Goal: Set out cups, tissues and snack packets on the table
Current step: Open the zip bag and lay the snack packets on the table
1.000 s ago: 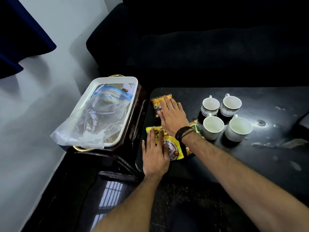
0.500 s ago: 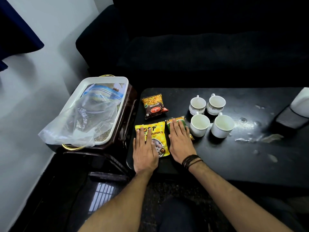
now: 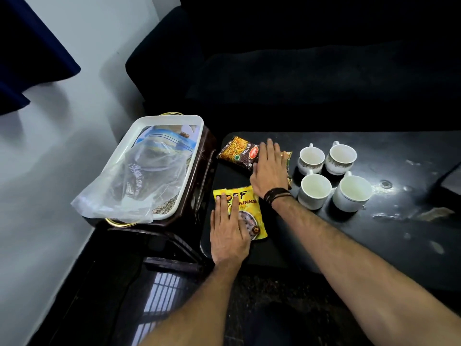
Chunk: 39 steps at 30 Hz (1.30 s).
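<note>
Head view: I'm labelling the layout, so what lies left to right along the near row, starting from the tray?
White tray → left hand on the yellow packet → near-left cup → near-right cup.

Pale wall [image 3: 62, 158] at left, dark sofa [image 3: 299, 71] behind black table [image 3: 374, 245], glossy dark floor [image 3: 112, 295] reflecting a window.

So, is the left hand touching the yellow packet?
Touching. The head view shows the left hand lying flat on the yellow packet, fingers covering its print.

Snack packets [image 3: 240, 213] lie left of cups [image 3: 314, 191] on table [image 3: 399, 236].
</note>
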Motion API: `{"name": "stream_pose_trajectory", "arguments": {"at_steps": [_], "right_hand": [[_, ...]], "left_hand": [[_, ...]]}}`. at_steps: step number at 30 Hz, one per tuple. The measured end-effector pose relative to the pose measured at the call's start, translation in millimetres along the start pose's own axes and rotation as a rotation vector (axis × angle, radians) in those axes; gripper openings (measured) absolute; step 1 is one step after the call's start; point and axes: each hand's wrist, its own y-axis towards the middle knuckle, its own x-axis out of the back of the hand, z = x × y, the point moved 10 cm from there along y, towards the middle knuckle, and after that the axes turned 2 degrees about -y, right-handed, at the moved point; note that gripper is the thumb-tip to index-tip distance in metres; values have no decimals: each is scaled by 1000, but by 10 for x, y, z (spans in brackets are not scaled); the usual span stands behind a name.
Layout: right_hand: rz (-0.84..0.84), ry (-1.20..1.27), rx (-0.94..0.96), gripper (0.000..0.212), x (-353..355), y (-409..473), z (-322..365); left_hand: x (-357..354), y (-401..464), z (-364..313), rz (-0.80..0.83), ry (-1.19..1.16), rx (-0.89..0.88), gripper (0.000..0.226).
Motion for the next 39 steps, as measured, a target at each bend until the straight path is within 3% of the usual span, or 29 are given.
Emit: {"name": "stream_pose_trajectory", "arguments": {"at_steps": [2, 5, 7, 10, 15, 18, 27, 32, 36, 39], "right_hand": [[17, -2, 162, 71, 25, 174, 212], [289, -84, 235, 79, -266, 431, 283], [420, -172, 252, 73, -446, 469, 285], [329, -191, 255, 65, -427, 417, 415], [189, -192, 197, 75, -424, 172, 515], [127, -236, 225, 70, -384, 111, 533], [170, -144, 216, 62, -428, 9, 429], [-53, -20, 14, 57, 37, -202, 98], [70, -75, -83, 64, -166, -474, -223], [102, -64, -33, 67, -272, -419, -266]], "left_hand": [[4, 4, -10, -2, -11, 0, 63], [0, 2, 4, -3, -27, 5, 61], [-5, 4, 9, -3, -32, 7, 61], [-3, 11, 4, 4, -38, 12, 61], [13, 5, -4, 10, -33, 4, 65], [15, 7, -4, 4, -31, 5, 65], [23, 1, -17, -7, -7, 6, 63], [-10, 9, 5, 3, -22, 7, 62], [-30, 10, 22, 1, -15, 11, 58], [-11, 4, 10, -5, -24, 7, 57]]}}
